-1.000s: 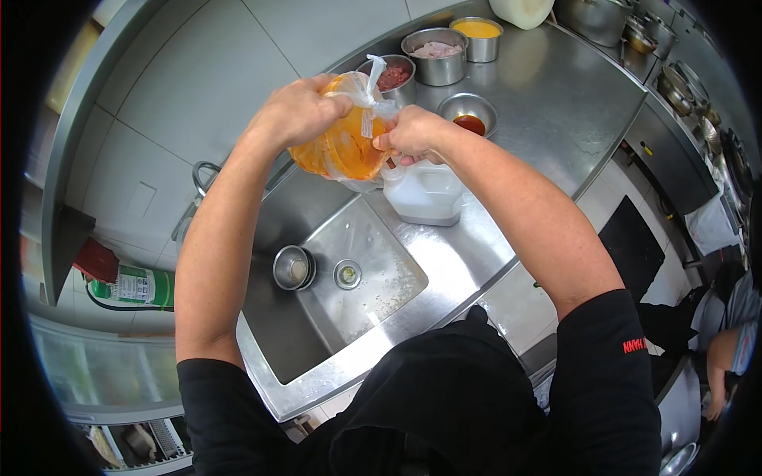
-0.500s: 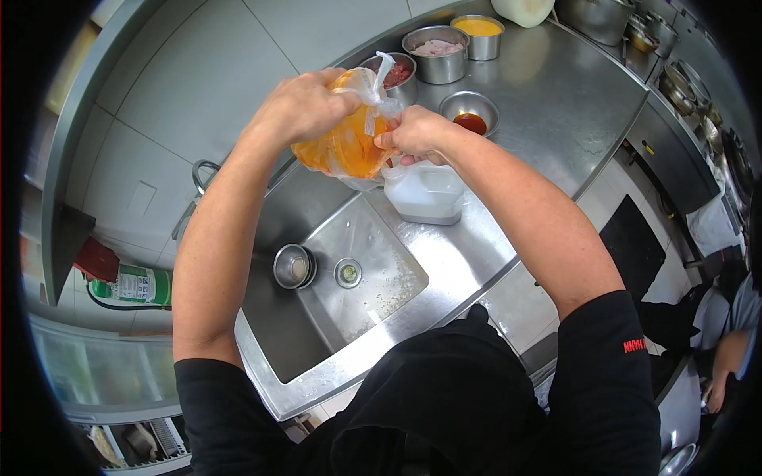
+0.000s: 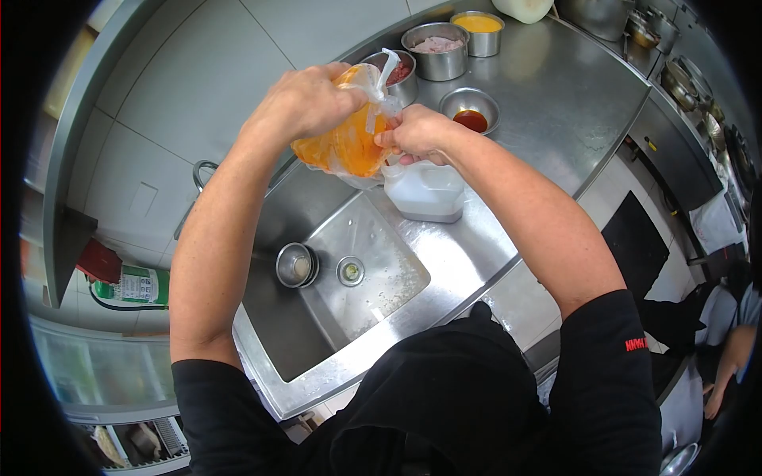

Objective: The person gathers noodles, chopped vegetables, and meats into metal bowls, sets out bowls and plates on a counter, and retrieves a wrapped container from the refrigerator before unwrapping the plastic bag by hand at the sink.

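Note:
A clear plastic bag (image 3: 345, 147) with orange contents hangs over the back of the sink, its white twisted end sticking up. My left hand (image 3: 309, 101) is closed on the bag's upper left side. The fingers of my right hand (image 3: 413, 133) pinch the bag on its right side, near the knotted part. Just below my right hand stands a translucent plastic jug (image 3: 425, 193) with liquid in it, its top partly hidden by that hand. Behind, a steel bowl (image 3: 474, 107) holds dark red liquid. A steel pot of red meat (image 3: 402, 73) is partly covered by the bag.
On the steel counter (image 3: 548, 95) stand a pot of pale meat (image 3: 438, 47) and a pot of yellow liquid (image 3: 479, 30). The sink (image 3: 373, 262) holds stacked steel bowls (image 3: 295, 266). A faucet (image 3: 190, 202) rises at its left. Another person's arm (image 3: 730, 365) shows at far right.
My left hand has shifted slightly on the bag, and the bag's orange contents have changed shape a little. My right hand keeps its pinch in nearly the same place.

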Demonstrator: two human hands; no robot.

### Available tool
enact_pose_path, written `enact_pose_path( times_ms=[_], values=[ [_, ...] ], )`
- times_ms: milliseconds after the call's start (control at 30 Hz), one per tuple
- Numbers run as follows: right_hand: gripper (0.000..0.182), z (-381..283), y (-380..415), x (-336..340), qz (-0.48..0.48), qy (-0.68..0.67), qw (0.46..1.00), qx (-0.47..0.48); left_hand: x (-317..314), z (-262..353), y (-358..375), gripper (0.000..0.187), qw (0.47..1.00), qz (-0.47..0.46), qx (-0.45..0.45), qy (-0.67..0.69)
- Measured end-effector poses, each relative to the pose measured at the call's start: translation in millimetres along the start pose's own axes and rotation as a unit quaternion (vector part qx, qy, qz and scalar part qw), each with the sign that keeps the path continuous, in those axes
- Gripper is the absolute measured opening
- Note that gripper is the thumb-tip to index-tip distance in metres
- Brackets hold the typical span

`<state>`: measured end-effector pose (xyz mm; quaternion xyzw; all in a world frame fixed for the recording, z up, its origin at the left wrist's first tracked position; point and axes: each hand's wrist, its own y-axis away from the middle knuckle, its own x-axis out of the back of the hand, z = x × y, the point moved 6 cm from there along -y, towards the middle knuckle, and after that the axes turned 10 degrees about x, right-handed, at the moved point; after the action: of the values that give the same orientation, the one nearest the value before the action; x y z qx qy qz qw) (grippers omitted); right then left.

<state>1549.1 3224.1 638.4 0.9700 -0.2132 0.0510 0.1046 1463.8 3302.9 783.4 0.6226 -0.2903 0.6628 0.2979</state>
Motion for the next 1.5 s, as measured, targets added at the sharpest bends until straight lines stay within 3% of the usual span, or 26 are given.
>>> enact_pose_path(
  times_ms=[1500],
  values=[
    [0.011, 10, 5, 4, 0.000, -0.068, 0.998, 0.017, 7, 26, 8, 0.059, 1.000, -0.003, -0.001, -0.027]
  ],
)
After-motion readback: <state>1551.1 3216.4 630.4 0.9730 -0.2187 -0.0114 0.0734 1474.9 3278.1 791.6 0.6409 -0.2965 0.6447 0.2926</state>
